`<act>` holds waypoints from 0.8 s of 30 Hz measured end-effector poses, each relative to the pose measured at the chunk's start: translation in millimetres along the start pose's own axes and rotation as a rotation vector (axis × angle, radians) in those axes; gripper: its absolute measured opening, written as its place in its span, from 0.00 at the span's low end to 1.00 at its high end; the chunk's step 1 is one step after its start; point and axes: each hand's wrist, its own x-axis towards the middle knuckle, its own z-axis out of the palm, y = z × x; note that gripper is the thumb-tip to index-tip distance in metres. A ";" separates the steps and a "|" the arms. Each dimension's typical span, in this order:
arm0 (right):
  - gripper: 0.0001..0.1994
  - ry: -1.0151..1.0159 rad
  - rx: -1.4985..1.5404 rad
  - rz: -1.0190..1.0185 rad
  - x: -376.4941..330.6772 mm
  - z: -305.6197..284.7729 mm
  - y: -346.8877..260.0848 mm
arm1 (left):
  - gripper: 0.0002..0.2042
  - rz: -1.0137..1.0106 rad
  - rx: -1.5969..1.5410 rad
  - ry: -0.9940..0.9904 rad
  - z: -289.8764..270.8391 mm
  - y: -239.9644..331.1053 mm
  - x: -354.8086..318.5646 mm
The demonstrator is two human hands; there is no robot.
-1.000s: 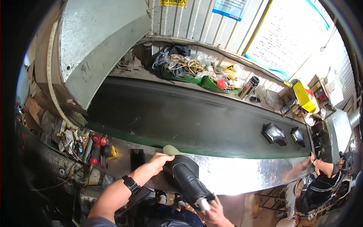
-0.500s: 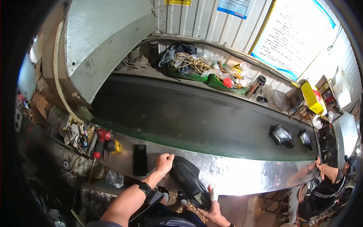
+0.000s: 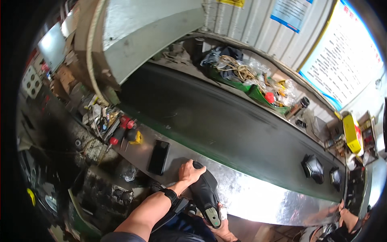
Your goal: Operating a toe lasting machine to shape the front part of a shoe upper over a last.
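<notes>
A long black shoe [image 3: 204, 186] is tilted between my two hands at the front edge of the metal ledge. A pale green last with a small hole shows at its lower end. My left hand [image 3: 191, 172] is closed over the upper end, its fingers partly hidden. My right hand [image 3: 222, 228] grips the lower end from beneath and the right, with something whitish around a finger or thumb. Left of my left hand, a black phone [image 3: 159, 157] lies flat on the ledge.
Beyond the metal ledge [image 3: 258, 195] runs a dark conveyor belt [image 3: 217, 117], with two black pieces [image 3: 313, 168] at its right end. A red tool [image 3: 122, 130] and a yellow-and-black tool [image 3: 134, 136] lie left. Another person's hand [image 3: 343, 213] touches the ledge's right end.
My view has swung, shifting the surroundings rightward. The shoe has turned so that the pale green last shows more plainly. My left hand now covers more of its upper end.
</notes>
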 end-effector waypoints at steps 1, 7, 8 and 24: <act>0.51 0.032 0.286 0.144 -3.1 4.4 1.3 | 0.35 -0.014 -0.069 0.026 -2.2 -0.8 -1.8; 0.59 -0.249 0.649 0.040 22.2 -40.1 -79.9 | 0.32 -0.038 -0.317 0.095 -79.8 -9.1 -38.1; 0.59 -0.204 0.753 -0.030 39.1 -41.9 -89.9 | 0.32 -0.019 -0.372 0.087 -98.7 -9.4 -47.3; 0.06 -0.697 0.549 0.094 23.7 224.4 -332.4 | 0.21 -0.231 -0.763 1.217 -355.2 -254.8 -311.5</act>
